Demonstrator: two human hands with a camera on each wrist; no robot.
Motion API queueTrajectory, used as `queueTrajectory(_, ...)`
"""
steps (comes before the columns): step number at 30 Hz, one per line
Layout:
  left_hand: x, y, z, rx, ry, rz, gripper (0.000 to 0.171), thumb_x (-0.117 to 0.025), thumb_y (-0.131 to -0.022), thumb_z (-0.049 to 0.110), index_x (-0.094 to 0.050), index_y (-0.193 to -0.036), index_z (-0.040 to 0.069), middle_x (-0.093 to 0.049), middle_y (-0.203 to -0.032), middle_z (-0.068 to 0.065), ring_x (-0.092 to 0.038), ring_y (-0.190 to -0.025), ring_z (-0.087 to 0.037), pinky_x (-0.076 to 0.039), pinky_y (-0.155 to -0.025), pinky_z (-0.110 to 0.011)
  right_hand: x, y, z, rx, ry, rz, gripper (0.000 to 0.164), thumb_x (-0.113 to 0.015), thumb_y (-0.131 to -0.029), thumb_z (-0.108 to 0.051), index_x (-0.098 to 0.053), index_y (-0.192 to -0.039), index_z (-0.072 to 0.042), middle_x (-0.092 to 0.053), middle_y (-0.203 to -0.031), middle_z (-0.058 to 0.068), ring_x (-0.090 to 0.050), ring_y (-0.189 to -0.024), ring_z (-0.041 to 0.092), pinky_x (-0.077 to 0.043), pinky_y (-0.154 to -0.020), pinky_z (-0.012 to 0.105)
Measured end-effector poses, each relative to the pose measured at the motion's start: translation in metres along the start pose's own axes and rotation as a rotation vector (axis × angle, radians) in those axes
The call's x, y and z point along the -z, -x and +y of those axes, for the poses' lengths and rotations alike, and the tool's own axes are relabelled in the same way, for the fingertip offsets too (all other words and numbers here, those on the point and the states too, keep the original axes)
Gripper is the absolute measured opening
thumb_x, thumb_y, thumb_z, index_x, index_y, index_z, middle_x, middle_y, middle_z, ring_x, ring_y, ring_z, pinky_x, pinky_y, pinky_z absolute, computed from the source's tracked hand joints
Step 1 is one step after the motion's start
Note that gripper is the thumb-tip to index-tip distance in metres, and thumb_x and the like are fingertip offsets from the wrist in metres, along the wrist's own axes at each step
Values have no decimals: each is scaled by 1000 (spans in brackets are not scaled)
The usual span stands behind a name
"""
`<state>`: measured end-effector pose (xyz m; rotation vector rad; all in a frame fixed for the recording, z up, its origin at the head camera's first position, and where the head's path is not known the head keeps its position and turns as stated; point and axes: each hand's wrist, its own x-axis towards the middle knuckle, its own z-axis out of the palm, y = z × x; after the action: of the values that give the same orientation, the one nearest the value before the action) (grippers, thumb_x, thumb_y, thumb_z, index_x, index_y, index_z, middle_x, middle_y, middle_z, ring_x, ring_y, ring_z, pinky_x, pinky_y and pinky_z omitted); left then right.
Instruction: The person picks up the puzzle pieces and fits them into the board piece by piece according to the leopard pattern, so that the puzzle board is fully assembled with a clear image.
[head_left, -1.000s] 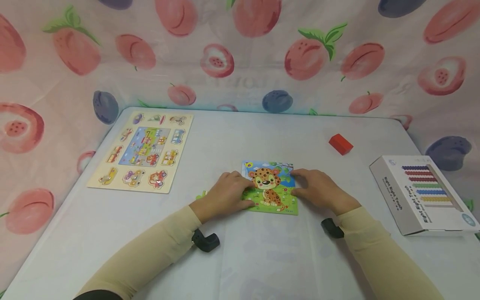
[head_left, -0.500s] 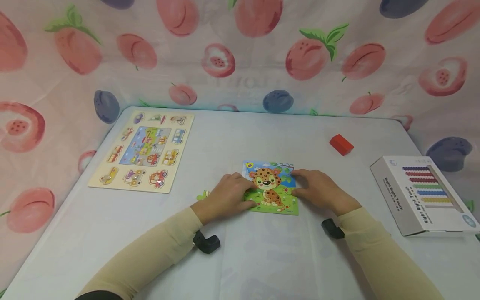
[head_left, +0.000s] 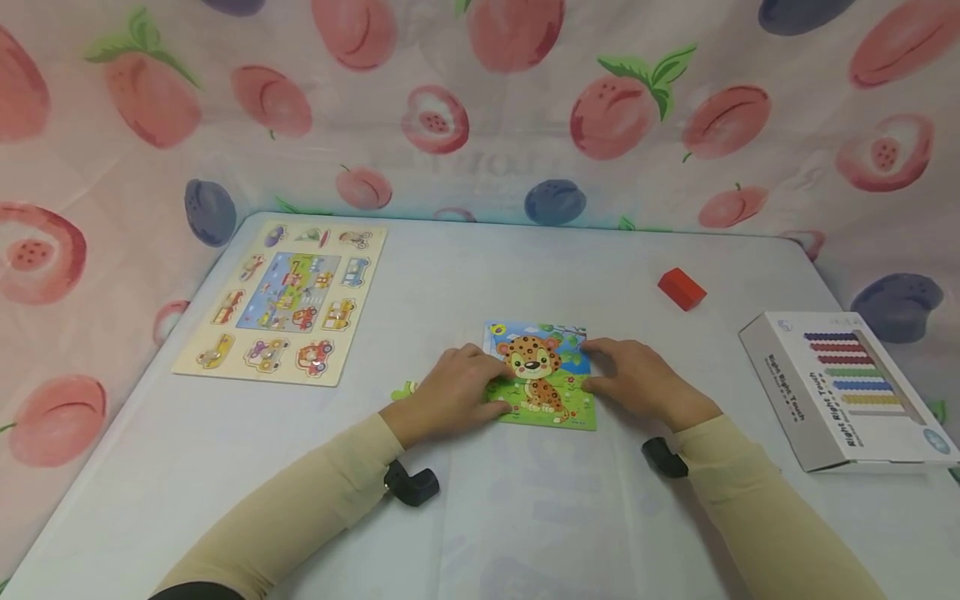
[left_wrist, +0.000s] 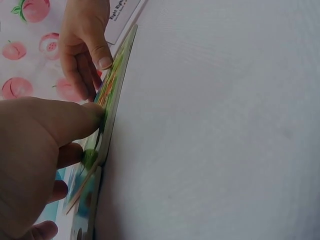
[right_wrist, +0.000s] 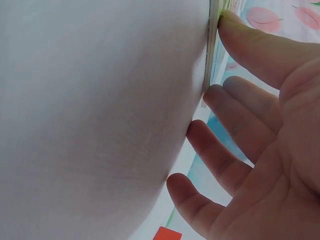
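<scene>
A leopard jigsaw puzzle [head_left: 542, 379] lies flat at the middle of the table, with green grass and blue sky. My left hand [head_left: 453, 396] covers its left part, thumb and fingertips resting on the surface. From beneath that hand's wrist side pokes a small green piece [head_left: 405, 390], mostly hidden. My right hand [head_left: 637, 377] touches the puzzle's right edge with thumb and index finger. Seen edge-on in the left wrist view, the puzzle [left_wrist: 117, 82] has my left thumb [left_wrist: 82, 121] on it. In the right wrist view my right hand's fingers [right_wrist: 220, 160] spread loosely along the table.
A wooden vehicle peg puzzle [head_left: 339, 350] lies at the back left. A red block [head_left: 682, 288] sits back right. Beyond my right forearm stands a white box [head_left: 780, 392] with coloured rows printed on it. A fruit-patterned curtain [head_left: 495, 167] borders the table behind.
</scene>
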<state>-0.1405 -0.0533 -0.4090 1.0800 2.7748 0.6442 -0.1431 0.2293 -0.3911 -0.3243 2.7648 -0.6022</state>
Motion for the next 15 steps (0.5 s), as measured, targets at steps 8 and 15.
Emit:
queueTrajectory(8,3,4,-4,10,32,-10,37,-76,-89,33,-70,-122,15,-68,-116,4,-52,-109,-20,-40,-96,-43,1,0,-2,8,5,1,60,-73,-91,-21,-52,-143,-2,-50,-143,25,-42,-132,46,-33,-108,61)
queueTrajectory(15,6,6,-7,19,37,-26,35,-76,-89,30,-71,-120,16,-69,-115,4,-53,-109,-20,-40,-96,-43,0,0,-1,-1,-1,1,60,-74,-91,-21,-52,-143,-2,-50,-144,25,-42,-133,46,-32,-108,61)
